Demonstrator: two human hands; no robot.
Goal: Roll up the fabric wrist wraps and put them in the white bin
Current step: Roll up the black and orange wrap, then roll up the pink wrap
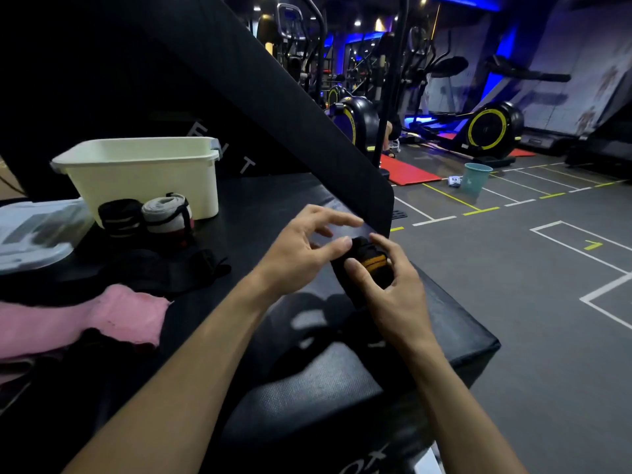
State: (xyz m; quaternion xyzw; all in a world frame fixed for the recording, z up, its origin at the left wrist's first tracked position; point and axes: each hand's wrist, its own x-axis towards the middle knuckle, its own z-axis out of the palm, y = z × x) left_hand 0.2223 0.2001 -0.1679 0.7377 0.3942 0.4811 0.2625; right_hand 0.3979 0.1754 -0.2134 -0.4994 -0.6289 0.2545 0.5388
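A black wrist wrap with orange stripes [371, 263], partly rolled, is held above the black padded surface near its right edge. My right hand [393, 289] grips the roll with thumb and fingers curled round it. My left hand [304, 248] pinches the roll's top edge with its thumb while the other fingers spread out above. The white bin [143, 172] stands at the back left. In front of it sit a rolled black wrap [120, 217] and a rolled grey, white and red wrap [167, 215]. Loose black wraps [171, 268] lie nearby.
A pink cloth [85, 319] lies at the left front. A clear plastic lid [30, 234] rests at the far left. A tall black padded panel [239, 97] leans behind the work surface [307, 381]. Gym machines, a red mat [407, 172] and a teal bucket [475, 177] stand on the floor at right.
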